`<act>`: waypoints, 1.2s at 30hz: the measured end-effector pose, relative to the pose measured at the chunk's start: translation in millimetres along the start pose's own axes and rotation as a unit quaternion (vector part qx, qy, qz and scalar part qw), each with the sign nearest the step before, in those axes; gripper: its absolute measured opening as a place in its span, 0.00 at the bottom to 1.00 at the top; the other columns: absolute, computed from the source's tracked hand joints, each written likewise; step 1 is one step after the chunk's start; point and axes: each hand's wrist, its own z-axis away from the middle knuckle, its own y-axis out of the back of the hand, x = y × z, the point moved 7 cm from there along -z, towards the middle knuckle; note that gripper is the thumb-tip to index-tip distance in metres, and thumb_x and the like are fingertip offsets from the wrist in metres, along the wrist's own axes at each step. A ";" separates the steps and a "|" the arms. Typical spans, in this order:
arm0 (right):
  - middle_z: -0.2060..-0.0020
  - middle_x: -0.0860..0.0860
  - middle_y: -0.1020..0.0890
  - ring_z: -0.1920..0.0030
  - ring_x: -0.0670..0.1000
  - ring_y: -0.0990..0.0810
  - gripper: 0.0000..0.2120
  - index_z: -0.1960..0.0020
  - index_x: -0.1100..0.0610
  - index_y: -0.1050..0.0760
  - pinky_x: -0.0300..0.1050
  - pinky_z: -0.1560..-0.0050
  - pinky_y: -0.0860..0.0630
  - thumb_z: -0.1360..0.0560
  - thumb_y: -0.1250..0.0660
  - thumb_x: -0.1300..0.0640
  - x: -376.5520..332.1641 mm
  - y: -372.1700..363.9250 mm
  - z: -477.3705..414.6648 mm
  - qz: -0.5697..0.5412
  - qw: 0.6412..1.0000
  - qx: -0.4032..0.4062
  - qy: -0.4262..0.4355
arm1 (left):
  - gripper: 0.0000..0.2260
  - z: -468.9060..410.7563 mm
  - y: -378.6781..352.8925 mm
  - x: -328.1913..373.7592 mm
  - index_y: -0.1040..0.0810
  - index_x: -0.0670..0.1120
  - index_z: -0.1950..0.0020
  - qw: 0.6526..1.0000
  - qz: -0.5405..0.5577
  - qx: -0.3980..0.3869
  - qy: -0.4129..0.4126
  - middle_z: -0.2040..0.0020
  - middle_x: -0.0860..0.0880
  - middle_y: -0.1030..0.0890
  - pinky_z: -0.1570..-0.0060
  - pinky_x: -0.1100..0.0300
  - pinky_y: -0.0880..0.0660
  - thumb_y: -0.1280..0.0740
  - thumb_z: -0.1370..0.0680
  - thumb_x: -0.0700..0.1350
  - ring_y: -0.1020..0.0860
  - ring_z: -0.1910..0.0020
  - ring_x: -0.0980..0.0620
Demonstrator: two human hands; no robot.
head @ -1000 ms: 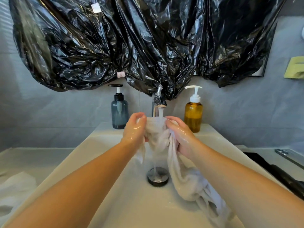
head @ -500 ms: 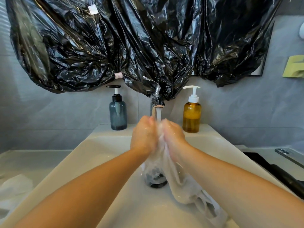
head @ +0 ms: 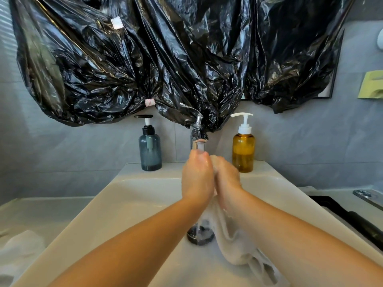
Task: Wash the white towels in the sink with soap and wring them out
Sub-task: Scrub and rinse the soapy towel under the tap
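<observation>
While water runs from the chrome tap (head: 198,129), I have my left hand (head: 197,177) and right hand (head: 227,179) pressed together around the bunched top of a wet white towel (head: 236,245), directly under the stream. Its limp, wrinkled tail hangs into the smooth cream sink (head: 132,195), beside the round metal drain (head: 200,235), trailing toward the sink's near right edge. A smoky blue pump bottle (head: 150,150) and an amber pump bottle (head: 243,152) stand on the sink's back rim, under crinkled glossy black plastic (head: 165,59).

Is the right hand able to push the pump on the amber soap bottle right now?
Probably not yet: the right hand and left hand are both squeezing the wet white towel. The amber bottle stands close behind it, nothing between, once it lets go.
</observation>
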 end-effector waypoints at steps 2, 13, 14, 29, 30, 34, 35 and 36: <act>0.57 0.53 0.21 0.60 0.51 0.21 0.10 0.55 0.56 0.25 0.34 0.64 0.25 0.18 0.42 0.58 6.1 -2.3 3.1 -0.040 0.998 -0.009 -0.042 | 0.05 -7.8 7.0 -4.1 0.28 0.41 0.49 0.997 -0.070 0.024 -0.008 0.55 0.50 0.29 0.59 0.57 0.33 0.42 0.18 0.40 0.30 0.58 0.49; 0.54 0.57 0.15 0.50 0.60 0.16 0.15 0.47 0.56 0.18 0.57 0.41 0.21 0.25 0.32 0.47 24.8 3.0 -0.1 -0.148 0.977 -0.036 -0.150 | 0.18 6.1 6.0 -22.0 0.34 0.51 0.33 0.963 0.089 -0.233 0.099 0.44 0.47 0.24 0.58 0.62 0.25 0.37 0.21 0.40 0.23 0.50 0.51; 0.53 0.57 0.14 0.50 0.60 0.16 0.15 0.45 0.57 0.18 0.58 0.40 0.21 0.25 0.31 0.47 25.8 6.8 -2.7 -0.152 0.976 -0.035 -0.155 | 0.23 10.2 2.2 -18.6 0.36 0.51 0.31 0.953 0.079 -0.280 0.083 0.42 0.47 0.25 0.59 0.64 0.24 0.35 0.23 0.37 0.23 0.49 0.52; 0.47 0.57 0.19 0.49 0.58 0.19 0.13 0.38 0.54 0.26 0.56 0.47 0.19 0.16 0.44 0.50 9.3 2.0 25.6 -0.131 0.986 -0.027 -0.101 | 0.09 0.4 36.2 -32.8 0.29 0.49 0.46 0.978 0.094 -0.097 0.160 0.54 0.44 0.27 0.68 0.61 0.31 0.46 0.20 0.40 0.28 0.59 0.49; 0.45 0.56 0.20 0.46 0.58 0.20 0.16 0.36 0.55 0.26 0.56 0.42 0.21 0.16 0.44 0.49 7.7 0.8 24.8 -0.131 0.986 -0.017 -0.098 | 0.09 3.8 29.8 -29.7 0.30 0.50 0.41 0.976 0.108 -0.100 0.162 0.52 0.45 0.27 0.66 0.59 0.29 0.46 0.19 0.42 0.28 0.58 0.49; 0.39 0.53 0.24 0.43 0.55 0.23 0.14 0.34 0.55 0.29 0.44 0.48 0.28 0.18 0.39 0.54 -3.8 -12.8 22.8 -0.106 0.993 -0.018 -0.057 | 0.10 0.7 15.0 -24.2 0.29 0.47 0.41 0.992 0.022 -0.056 0.109 0.50 0.44 0.23 0.53 0.51 0.25 0.47 0.17 0.46 0.25 0.51 0.46; 0.40 0.52 0.24 0.42 0.54 0.22 0.14 0.34 0.55 0.28 0.44 0.50 0.27 0.19 0.37 0.55 -3.0 -14.8 22.5 -0.056 0.997 -0.018 -0.041 | 0.09 -1.0 17.5 -23.7 0.28 0.47 0.45 0.994 0.000 -0.035 0.108 0.53 0.46 0.23 0.58 0.54 0.26 0.47 0.17 0.46 0.24 0.53 0.46; 0.44 0.52 0.22 0.45 0.54 0.21 0.13 0.36 0.56 0.27 0.43 0.52 0.26 0.20 0.37 0.55 -2.7 -15.0 22.6 -0.067 0.996 -0.029 -0.051 | 0.10 -3.8 21.2 -22.9 0.27 0.47 0.51 0.994 -0.039 -0.019 0.103 0.58 0.47 0.24 0.64 0.57 0.30 0.47 0.17 0.45 0.25 0.56 0.47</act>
